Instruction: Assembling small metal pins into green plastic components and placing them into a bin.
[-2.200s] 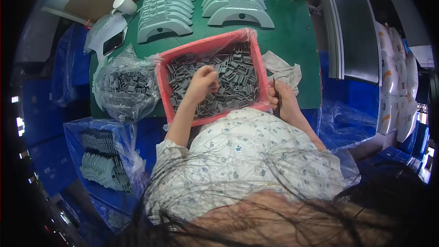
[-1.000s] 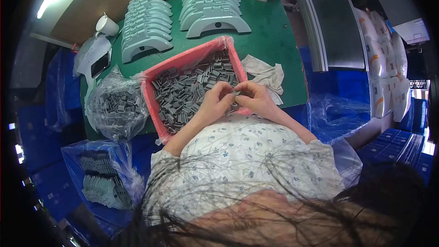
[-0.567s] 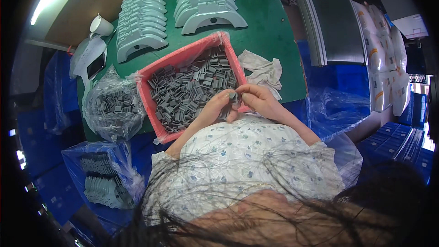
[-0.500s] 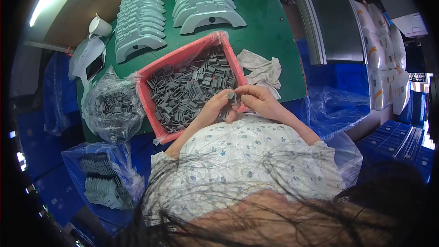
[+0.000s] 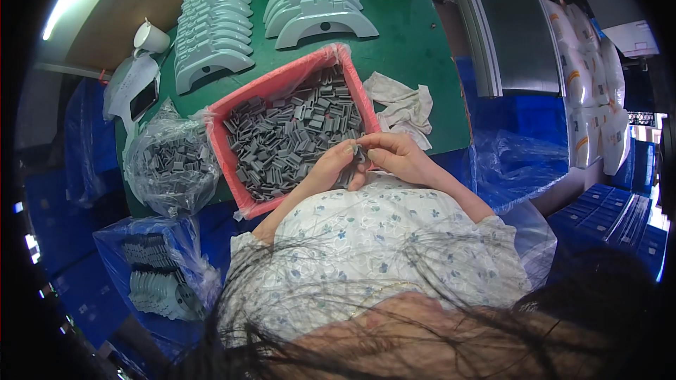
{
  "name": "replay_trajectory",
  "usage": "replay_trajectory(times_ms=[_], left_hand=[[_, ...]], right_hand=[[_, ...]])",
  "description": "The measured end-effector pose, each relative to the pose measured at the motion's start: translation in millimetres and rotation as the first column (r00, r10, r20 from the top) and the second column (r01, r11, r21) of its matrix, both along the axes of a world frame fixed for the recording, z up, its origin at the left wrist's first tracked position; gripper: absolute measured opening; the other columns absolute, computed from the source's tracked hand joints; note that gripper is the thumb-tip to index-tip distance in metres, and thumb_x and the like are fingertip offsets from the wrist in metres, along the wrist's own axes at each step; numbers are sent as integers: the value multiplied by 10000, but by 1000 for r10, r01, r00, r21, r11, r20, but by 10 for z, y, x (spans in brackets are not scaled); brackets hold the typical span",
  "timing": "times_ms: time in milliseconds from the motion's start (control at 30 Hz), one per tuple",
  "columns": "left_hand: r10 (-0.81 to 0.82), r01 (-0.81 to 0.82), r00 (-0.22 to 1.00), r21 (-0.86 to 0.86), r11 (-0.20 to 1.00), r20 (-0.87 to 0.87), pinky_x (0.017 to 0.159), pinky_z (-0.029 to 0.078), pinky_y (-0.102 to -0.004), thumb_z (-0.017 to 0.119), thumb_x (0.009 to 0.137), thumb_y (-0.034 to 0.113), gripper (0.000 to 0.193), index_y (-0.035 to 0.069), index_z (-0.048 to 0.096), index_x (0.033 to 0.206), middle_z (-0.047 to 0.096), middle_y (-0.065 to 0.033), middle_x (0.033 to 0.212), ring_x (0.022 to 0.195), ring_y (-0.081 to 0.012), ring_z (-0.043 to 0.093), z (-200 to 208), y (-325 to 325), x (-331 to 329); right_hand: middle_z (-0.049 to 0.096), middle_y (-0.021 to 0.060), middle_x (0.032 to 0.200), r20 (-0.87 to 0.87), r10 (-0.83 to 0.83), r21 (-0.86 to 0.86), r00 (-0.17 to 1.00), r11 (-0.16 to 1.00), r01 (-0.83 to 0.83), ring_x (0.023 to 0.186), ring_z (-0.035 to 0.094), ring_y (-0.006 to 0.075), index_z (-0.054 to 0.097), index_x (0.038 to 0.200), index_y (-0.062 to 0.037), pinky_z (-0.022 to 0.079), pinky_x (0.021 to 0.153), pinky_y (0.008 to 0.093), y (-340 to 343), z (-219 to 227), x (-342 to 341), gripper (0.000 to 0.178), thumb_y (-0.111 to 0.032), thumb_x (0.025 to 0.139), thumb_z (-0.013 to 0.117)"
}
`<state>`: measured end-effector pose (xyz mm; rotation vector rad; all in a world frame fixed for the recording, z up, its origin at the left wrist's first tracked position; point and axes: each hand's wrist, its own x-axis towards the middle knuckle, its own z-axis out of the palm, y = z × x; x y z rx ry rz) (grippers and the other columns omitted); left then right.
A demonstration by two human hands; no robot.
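Observation:
My left hand (image 5: pixel 339 165) and my right hand (image 5: pixel 396 156) meet over the near right corner of a red crate (image 5: pixel 229 158). Between their fingertips is a small grey plastic clip (image 5: pixel 361 155), mostly covered by the fingers. The left hand is closed around it from below, and the right thumb and forefinger pinch it from the other side. Plastic film lines the crate, which is heaped with loose grey plastic pieces (image 5: pixel 296 127) of similar look.
Left of the crate sits a clear bag (image 5: pixel 176 169) of grey pieces. Rows of pale curved plastic parts (image 5: pixel 324 24) stand behind on the green table (image 5: pixel 422 49). A white cloth (image 5: pixel 401 109) lies right; a mug (image 5: pixel 151 39) and a phone (image 5: pixel 144 100) are far left.
The grey clip has turned slightly between my fingers and shows less of its face. Both hands stay in nearly the same place.

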<state>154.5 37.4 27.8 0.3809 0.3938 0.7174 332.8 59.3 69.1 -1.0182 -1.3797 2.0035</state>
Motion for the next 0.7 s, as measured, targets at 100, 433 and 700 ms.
replay_trajectory(times_ms=[100, 433, 700], left_hand=[[10, -10, 1000, -24, 1000, -23, 454, 378, -225, 439, 874, 285, 276, 21, 414, 953, 474, -62, 741, 516, -138, 491, 62, -4, 13], [27, -25, 997, 20, 999, -70, 449, 380, -234, 469, 862, 300, 301, 25, 410, 968, 448, -53, 703, 507, -152, 482, 45, -72, 22], [51, -35, 989, 113, 993, -142, 454, 383, -230, 487, 850, 346, 347, 39, 400, 984, 433, -44, 705, 501, -147, 481, 49, -101, 13]], right_hand=[[581, 34, 834, 21, -3, -17, 1000, 1000, 3, 779, 537, 75, 523, 1058, 33, 443, 712, 216, -1, 6, 1, 240, -54, 844, 459], [574, 16, 846, -4, -28, -65, 1000, 998, 28, 761, 519, 64, 547, 1032, 4, 429, 669, 208, -61, -50, -19, 210, -62, 845, 476], [592, 75, 850, -136, -82, -124, 987, 990, 66, 740, 587, 112, 524, 1031, 49, 468, 689, 223, -102, -109, -57, 214, -38, 855, 439]])
